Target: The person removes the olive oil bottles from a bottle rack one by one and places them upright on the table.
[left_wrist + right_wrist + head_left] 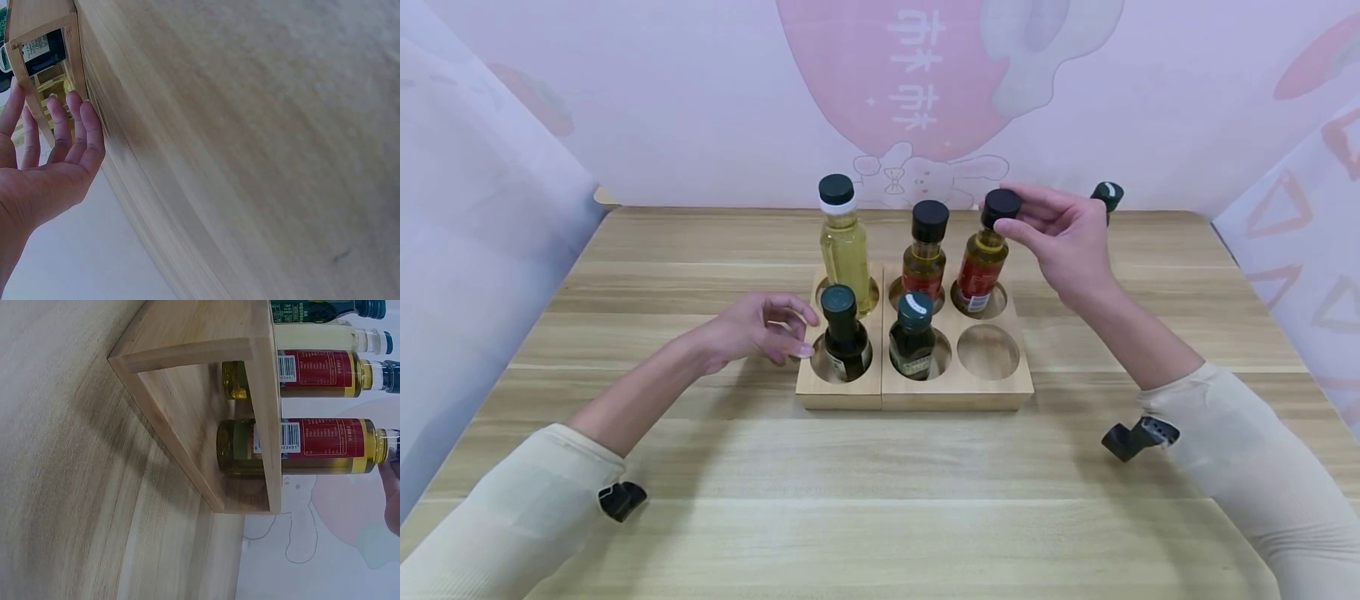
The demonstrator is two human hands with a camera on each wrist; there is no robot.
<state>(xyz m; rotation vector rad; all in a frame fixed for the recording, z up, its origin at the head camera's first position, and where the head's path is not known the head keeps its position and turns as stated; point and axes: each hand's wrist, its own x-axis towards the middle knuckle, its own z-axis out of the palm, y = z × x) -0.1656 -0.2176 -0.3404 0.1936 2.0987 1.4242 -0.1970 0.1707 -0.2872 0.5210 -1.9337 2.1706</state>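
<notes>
A wooden bottle rack (917,402) with round holes stands on the table. At its back right corner, my right hand (1067,242) pinches the black cap of a red-labelled oil bottle (979,273), which leans slightly and has its base in a hole. In the right wrist view, the base of this bottle (325,447) shows inside the rack's open side. My left hand (756,329), fingers loosely bent, is at the rack's left end beside a dark bottle with a green cap (844,337). Whether it touches the rack I cannot tell.
Also in the rack are a tall pale-yellow oil bottle (842,246), another red-labelled bottle (923,262) and a dark green bottle (913,346). A dark green cap (1107,196) shows behind my right hand. A printed cloth (700,100) hangs behind the table.
</notes>
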